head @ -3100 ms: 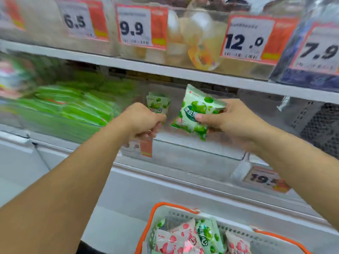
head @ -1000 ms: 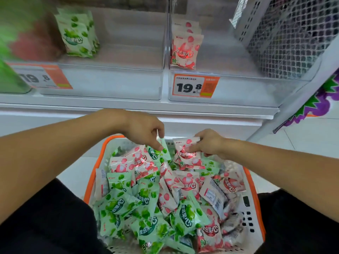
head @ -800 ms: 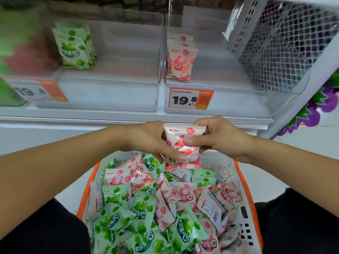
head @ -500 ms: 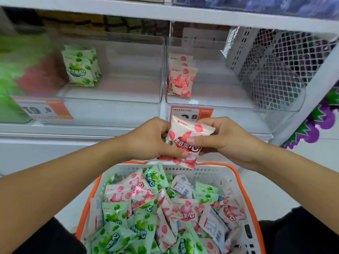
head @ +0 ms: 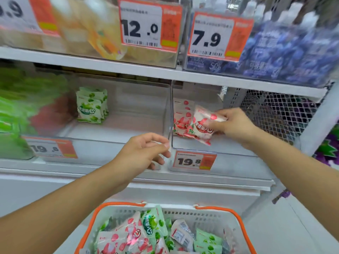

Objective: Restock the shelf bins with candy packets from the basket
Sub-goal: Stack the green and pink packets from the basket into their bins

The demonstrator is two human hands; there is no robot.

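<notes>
Right hand (head: 236, 128) pinching one pink candy packet (head: 202, 125) by its right edge, inside the right-hand clear bin (head: 229, 143), long axis tilted, leaning toward the standing pink packets (head: 180, 118) just to that hand's left; at least two there, exact count unclear. Left hand (head: 146, 153) empty, fingers loosely curled, in front of the divider between the two bins, nearer the left-hand bin (head: 128, 129) with its small stack of green packets (head: 90, 105), uncounted. Basket (head: 236, 217) below and between both forearms, holding many mixed pink and green packets. Likely next: release beside the standing pink row.
</notes>
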